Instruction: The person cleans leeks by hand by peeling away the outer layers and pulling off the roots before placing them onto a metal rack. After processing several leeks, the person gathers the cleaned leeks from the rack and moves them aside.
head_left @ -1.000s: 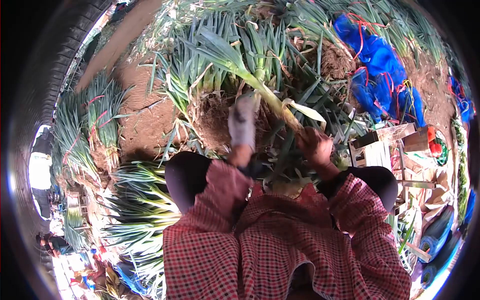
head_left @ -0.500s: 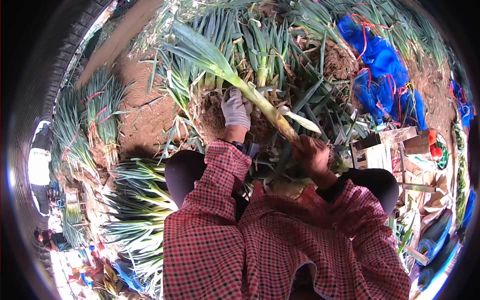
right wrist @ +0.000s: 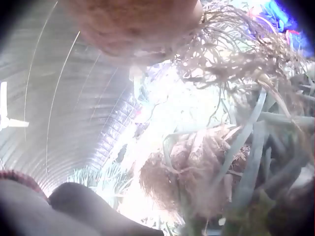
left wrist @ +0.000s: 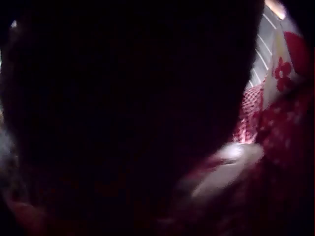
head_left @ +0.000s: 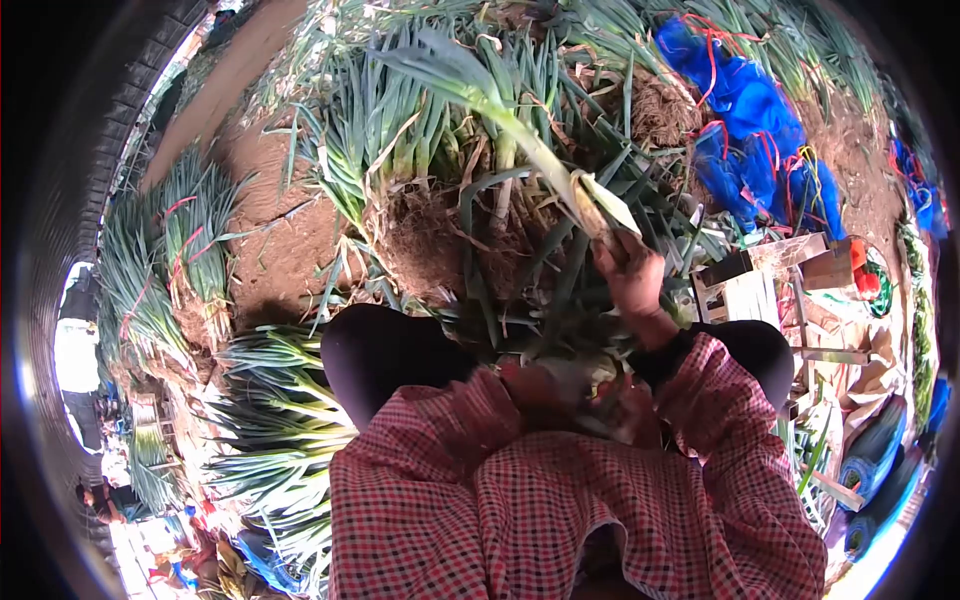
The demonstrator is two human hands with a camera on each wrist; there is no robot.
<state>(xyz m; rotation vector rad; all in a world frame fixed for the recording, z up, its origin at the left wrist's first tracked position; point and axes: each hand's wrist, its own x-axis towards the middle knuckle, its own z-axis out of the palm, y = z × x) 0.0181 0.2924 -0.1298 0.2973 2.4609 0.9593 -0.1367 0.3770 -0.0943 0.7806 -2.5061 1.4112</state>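
Observation:
In the head view, my bare right hand point(head_left: 635, 282) grips a leek point(head_left: 540, 158) at its root end. The stalk slants up and left to a fan of green leaves. A pale strip of peel point(head_left: 610, 203) hangs loose beside the lower stalk. From the right wrist, the hand shows at the top, with stringy roots point(right wrist: 236, 54) sticking out beside it. My gloved left hand point(head_left: 572, 385) is a blur low in front of my body, between the knees. I cannot tell whether it holds anything. The left wrist view is mostly dark.
Rooted leeks point(head_left: 420, 235) stand bunched ahead, with stripped leaves around them. More leeks point(head_left: 280, 400) lie by my left knee, and tied bundles point(head_left: 185, 235) stand at far left. Blue netting point(head_left: 755, 110) and a wooden crate point(head_left: 750, 300) are on the right.
My left hand has left the leek's stalk and moved back toward my body. The right hand keeps its grip; the leek's leafy end has swung slightly right.

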